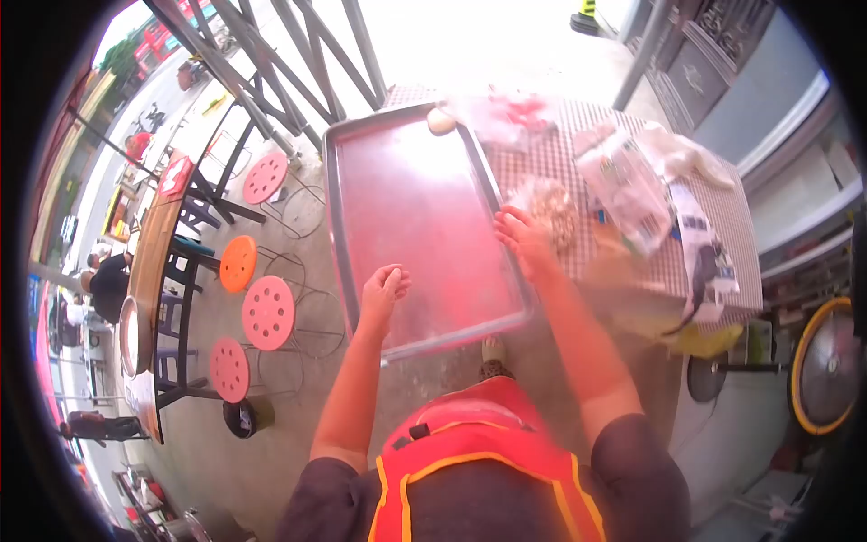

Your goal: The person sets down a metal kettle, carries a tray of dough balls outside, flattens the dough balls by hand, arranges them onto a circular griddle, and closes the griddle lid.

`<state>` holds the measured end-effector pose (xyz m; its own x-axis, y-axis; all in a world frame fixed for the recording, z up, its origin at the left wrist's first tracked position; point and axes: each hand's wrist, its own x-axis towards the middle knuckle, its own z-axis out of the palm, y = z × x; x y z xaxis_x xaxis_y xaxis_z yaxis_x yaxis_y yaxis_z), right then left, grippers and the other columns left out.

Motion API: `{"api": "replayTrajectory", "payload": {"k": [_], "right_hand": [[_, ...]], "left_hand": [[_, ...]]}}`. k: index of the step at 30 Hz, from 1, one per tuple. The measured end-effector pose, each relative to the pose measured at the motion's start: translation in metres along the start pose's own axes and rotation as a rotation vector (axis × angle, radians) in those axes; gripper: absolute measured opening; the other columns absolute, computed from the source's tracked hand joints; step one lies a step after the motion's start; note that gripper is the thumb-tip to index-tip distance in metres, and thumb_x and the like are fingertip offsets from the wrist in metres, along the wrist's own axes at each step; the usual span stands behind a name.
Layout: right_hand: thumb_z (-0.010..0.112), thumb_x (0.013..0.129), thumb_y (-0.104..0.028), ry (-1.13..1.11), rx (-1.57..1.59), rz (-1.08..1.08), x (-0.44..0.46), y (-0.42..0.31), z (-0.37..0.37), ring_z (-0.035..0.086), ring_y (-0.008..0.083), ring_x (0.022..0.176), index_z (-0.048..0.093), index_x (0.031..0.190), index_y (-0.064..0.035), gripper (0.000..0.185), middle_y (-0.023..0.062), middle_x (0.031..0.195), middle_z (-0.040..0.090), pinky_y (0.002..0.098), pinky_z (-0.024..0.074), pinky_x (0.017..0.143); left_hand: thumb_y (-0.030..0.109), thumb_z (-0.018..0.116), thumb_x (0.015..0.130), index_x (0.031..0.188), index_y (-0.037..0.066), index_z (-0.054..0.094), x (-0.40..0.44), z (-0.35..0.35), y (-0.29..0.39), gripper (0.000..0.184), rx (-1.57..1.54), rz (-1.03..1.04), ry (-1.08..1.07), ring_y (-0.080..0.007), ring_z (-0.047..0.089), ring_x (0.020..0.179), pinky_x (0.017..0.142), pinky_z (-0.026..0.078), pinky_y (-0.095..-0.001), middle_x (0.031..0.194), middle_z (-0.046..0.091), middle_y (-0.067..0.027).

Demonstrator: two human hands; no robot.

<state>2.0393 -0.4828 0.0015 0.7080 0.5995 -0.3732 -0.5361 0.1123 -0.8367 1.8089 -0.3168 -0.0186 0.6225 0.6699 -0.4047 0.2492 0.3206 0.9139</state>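
Note:
A large metal tray [411,226] with a raised rim lies before me, glare across its upper part. One small pale round piece [441,121] sits at its far right corner. Above the tray's lower left part is my left hand [386,287], its fingers curled together; whether they hold something is too small to tell. My right hand [524,237] is over the tray's right rim, fingers apart and nothing visible in them. Just right of it, a clear bag of small brown pieces [548,208] rests on the checked tablecloth [587,117].
Plastic packages [623,185] lie on the cloth at right. Pink stools [268,313] and an orange stool [238,264] stand left, beside a long wooden table [153,271]. Metal poles rise at the upper left. A yellow-rimmed wheel [826,366] is at far right. People are at far left.

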Motion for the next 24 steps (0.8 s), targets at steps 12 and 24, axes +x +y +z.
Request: {"api": "replayTrajectory", "payload": {"k": [12, 24], "right_hand": [[0.053, 0.09, -0.015, -0.022, -0.205, 0.256, 0.075, 0.062, 0.021, 0.055, 0.0227, 0.102, 0.044, 0.125, 0.0041, 0.041, 0.0143, 0.116, 0.053, 0.0341, 0.0469, 0.085], [0.05, 0.092, -0.014, 0.092, -0.171, 0.287, 0.047, 0.044, 0.028, 0.057, 0.0179, 0.097, 0.043, 0.127, 0.0031, 0.039, 0.0122, 0.114, 0.055, 0.0282, 0.0469, 0.082]], "left_hand": [[0.021, 0.058, 0.086, 0.122, -0.004, 0.047, 0.221, 0.062, 0.023, 0.046, 0.008, -0.084, 0.0, -0.0191, 0.058, 0.093, 0.075, 0.048, -0.0296, 0.108, 0.058, -0.0123], [0.022, 0.072, 0.072, 0.087, -0.015, 0.06, 0.349, 0.138, 0.072, 0.042, 0.36, -0.115, 0.019, -0.0213, 0.062, 0.067, 0.058, 0.05, -0.0339, 0.082, 0.064, -0.0166]]}}
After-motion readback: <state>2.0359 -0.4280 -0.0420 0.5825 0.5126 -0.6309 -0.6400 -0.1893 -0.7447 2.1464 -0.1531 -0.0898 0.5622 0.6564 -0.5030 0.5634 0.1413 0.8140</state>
